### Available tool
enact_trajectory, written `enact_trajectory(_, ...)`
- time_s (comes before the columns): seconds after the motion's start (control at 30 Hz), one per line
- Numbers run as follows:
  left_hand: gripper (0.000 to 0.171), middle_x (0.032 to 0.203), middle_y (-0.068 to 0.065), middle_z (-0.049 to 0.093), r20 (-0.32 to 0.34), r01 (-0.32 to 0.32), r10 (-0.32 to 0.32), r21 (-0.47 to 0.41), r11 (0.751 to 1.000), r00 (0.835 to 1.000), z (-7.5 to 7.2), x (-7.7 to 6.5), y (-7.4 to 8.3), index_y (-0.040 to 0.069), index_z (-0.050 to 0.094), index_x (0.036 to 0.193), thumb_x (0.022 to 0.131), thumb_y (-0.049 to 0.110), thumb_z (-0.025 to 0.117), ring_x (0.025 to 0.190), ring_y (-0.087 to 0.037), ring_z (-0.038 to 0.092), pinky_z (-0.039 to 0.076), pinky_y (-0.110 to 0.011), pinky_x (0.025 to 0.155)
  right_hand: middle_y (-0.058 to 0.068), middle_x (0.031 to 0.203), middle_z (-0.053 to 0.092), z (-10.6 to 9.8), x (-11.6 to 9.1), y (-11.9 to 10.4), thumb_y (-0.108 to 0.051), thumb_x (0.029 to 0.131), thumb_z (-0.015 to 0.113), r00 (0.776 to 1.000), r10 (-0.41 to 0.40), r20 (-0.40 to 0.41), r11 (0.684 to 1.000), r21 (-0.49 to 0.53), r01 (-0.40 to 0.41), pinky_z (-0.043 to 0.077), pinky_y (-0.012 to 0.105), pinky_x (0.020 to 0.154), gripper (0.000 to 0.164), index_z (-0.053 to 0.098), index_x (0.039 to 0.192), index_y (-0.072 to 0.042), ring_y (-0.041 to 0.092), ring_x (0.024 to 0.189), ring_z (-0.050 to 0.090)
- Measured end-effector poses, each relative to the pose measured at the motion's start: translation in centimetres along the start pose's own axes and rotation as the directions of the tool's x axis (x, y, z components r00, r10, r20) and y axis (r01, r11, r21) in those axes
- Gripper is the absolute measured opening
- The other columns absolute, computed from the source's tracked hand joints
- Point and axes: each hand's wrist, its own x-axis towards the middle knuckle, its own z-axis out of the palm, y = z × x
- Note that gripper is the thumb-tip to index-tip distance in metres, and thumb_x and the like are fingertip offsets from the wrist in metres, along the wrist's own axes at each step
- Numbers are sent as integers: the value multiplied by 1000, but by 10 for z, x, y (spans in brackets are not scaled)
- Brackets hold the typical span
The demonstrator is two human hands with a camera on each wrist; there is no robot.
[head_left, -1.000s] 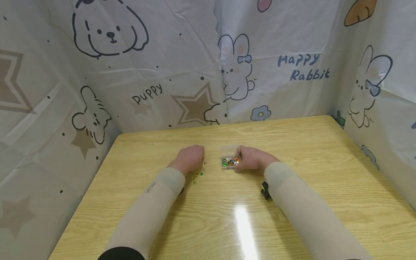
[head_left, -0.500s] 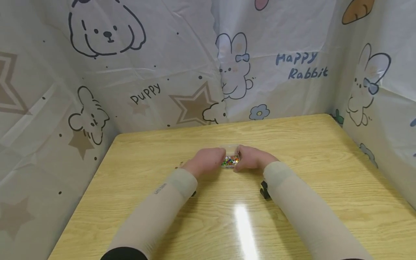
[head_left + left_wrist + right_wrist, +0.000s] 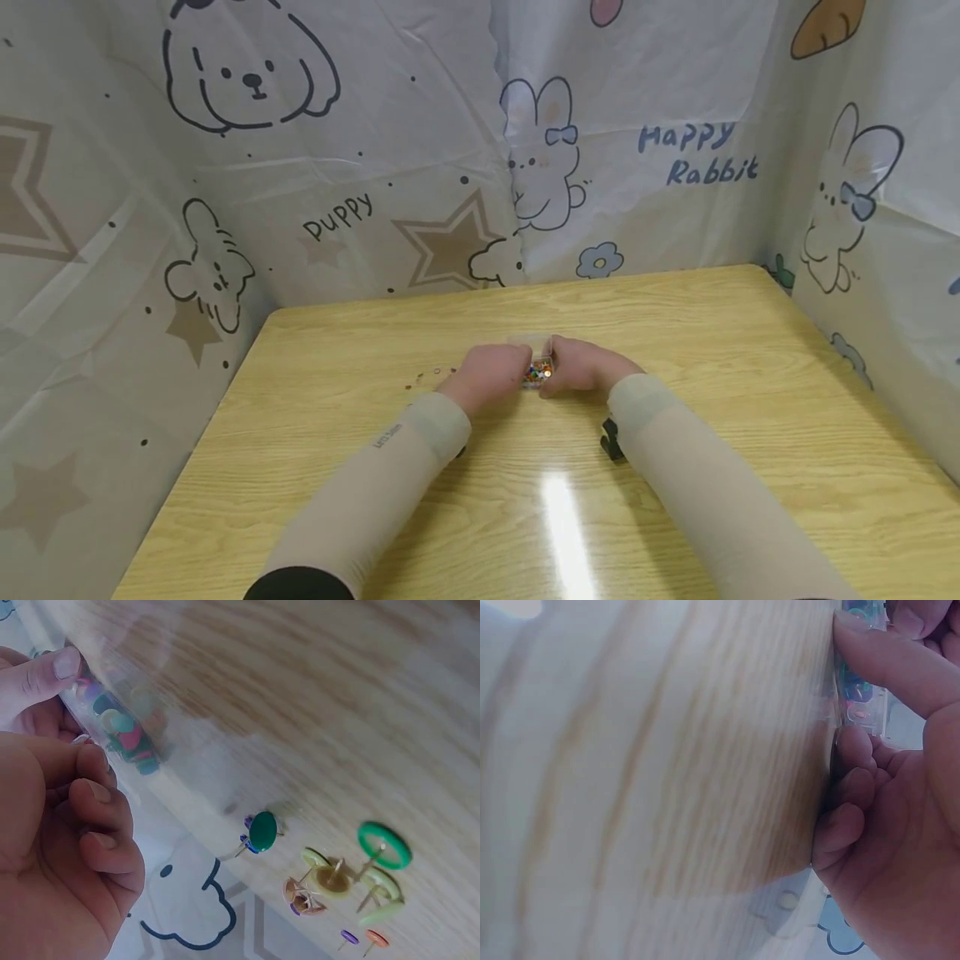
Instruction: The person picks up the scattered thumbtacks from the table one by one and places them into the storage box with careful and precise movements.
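A small clear plastic box [image 3: 537,372] of multicoloured thumbtacks stands on the table, its see-through lid [image 3: 531,342] raised at the back. My right hand [image 3: 588,367] grips its right side, thumb at the front and fingers behind. Over the box's left part is my left hand [image 3: 495,371], fingers curled. At its fingertips a small pale thumbtack [image 3: 82,739] shows, mostly hidden by the fingers. In the left wrist view, several loose thumbtacks lie on the wood, among them a dark green one [image 3: 263,831] and a lighter green one [image 3: 385,845].
The pale wooden table [image 3: 675,333] meets a printed cloth [image 3: 420,150] at its back and sides. Loose tacks [image 3: 437,371] lie left of the box, partly behind my left wrist, some with pins pointing up. A light reflection crosses the table's front.
My left hand has moved right from the loose tacks to the box and covers its left part. My right hand and the box stay in place.
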Motion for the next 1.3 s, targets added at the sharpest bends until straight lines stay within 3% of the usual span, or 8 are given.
enact_trajectory(0.2,8,77,5,57,4,32,-32,-56,998,999,0,-2,-1,17,52,92,97,13,48,65,-11,52,50,-31,60,4,100,57,0,0,1,-25,71,83,1000,-3,-2,1000,1,3,42,36,82,48,49,102,-12,20,88,50)
enact_trajectory(0.33,11,80,7,58,-11,58,-60,-116,991,998,-3,-9,-10,21,53,91,98,17,46,66,-11,52,49,-32,60,5,99,56,-1,-3,-2,-24,72,82,1000,0,-2,1000,8,0,42,36,79,48,48,104,-11,21,85,49)
enact_trajectory(0.43,18,78,8,57,-25,81,-86,-143,986,996,-8,-15,-23,23,54,88,101,21,41,65,-10,51,47,-30,60,5,102,56,-2,-4,-3,-24,72,82,1000,1,-1,1000,14,-1,42,36,80,50,48,106,-10,20,87,49)
enact_trajectory(0.67,26,82,3,59,-31,203,-211,-179,963,977,-20,-31,-61,18,58,90,102,18,35,69,-14,50,45,-34,65,5,107,55,-1,-4,-3,-25,72,81,1000,10,4,1000,22,-10,42,38,84,52,47,108,-10,20,90,49)
enact_trajectory(0.87,18,89,4,61,29,292,-293,-219,931,956,-15,-42,-83,17,63,94,99,20,47,77,-14,52,47,-38,75,5,106,55,-1,-4,-3,-26,72,82,1000,18,3,1000,19,-18,42,37,84,52,47,108,-12,20,89,50)
enact_trajectory(1.07,13,95,4,64,94,307,-293,-238,921,951,-8,-48,-88,17,65,95,93,14,53,82,-15,53,47,-40,80,5,105,55,-1,-4,-3,-26,72,81,1000,14,8,1000,20,-15,42,38,85,51,47,108,-11,20,89,49)
enact_trajectory(1.3,23,92,3,64,82,260,-248,-217,941,965,1,-46,-88,18,66,93,89,5,48,77,-16,52,48,-38,75,5,105,56,-1,-5,-4,-26,73,81,1000,14,13,1000,8,-14,42,37,82,51,47,108,-11,20,88,50)
